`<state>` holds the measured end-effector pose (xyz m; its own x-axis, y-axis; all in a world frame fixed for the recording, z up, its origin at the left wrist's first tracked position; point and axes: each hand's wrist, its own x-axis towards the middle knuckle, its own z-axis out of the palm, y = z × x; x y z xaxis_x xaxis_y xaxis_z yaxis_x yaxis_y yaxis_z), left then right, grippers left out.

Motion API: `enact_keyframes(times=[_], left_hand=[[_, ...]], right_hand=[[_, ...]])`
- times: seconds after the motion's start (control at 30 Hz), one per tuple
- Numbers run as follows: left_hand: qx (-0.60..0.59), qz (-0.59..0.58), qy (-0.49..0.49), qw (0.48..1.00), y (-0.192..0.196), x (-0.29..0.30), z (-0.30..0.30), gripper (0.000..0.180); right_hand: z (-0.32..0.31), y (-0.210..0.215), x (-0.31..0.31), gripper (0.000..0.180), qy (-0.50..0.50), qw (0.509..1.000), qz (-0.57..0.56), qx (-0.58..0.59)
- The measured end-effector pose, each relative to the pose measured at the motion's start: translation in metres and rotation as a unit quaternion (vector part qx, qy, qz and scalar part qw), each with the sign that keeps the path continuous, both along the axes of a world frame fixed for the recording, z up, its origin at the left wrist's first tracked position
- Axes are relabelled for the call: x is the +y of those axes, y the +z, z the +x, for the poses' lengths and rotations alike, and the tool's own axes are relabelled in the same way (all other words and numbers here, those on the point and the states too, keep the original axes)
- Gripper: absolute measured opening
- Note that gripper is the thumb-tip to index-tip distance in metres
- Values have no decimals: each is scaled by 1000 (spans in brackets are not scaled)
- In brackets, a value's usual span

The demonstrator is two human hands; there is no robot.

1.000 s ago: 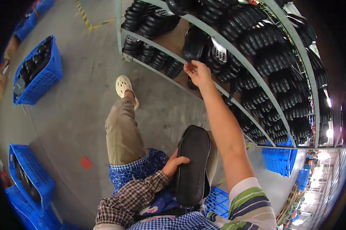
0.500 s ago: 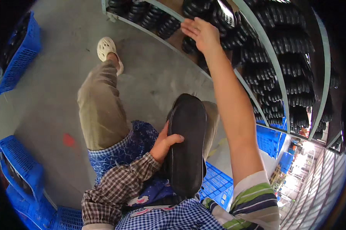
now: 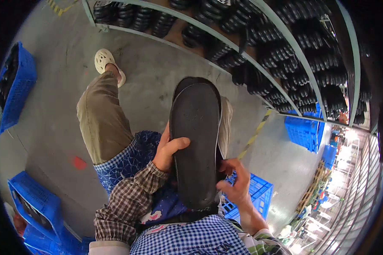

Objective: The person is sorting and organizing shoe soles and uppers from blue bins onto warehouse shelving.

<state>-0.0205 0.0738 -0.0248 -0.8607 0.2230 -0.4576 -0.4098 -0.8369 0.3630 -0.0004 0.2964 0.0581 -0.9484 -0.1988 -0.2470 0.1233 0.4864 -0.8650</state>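
Hands (image 3: 163, 155) (image 3: 238, 180) now both flank the black soles (image 3: 198, 123).

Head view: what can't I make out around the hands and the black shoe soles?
All in the head view:
Left hand: most fingers hidden behind the black shoe soles.
Sole count: the top one covers most of what lies beneath.
Right hand: whether its fingertips touch the soles is unclear, at their dark edge.
Blue crate: partly covered by the right hand and forearm.
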Motion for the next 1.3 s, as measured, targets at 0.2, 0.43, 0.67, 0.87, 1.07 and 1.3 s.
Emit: enact_keyframes(times=[0.2, 0.43, 0.67, 0.87, 1.07, 1.3], left_hand=[[100, -44, -24, 994, -4, 1, 12, 83], [99, -45, -3, 994, -3, 5, 13, 70], [78, -57, -14, 995, -1, 2, 11, 71], [109, 17, 22, 994, -35, 8, 21, 78], [32, 143, 50, 988, -38, 9, 21, 74], [3, 57, 33, 998, -11, 2, 13, 52]], right_hand=[[24, 23, -32, 58, 143, 974, 164, 56], [36, 27, -38, 59, 95, 986, 136, 19], [31, 33, -43, 55, 105, 981, 157, -37], [28, 38, -37, 38, 81, 984, 144, -61], [27, 41, -33, 28, 38, 986, 129, -96], [9, 52, -21, 19, -101, 990, -32, -89]])
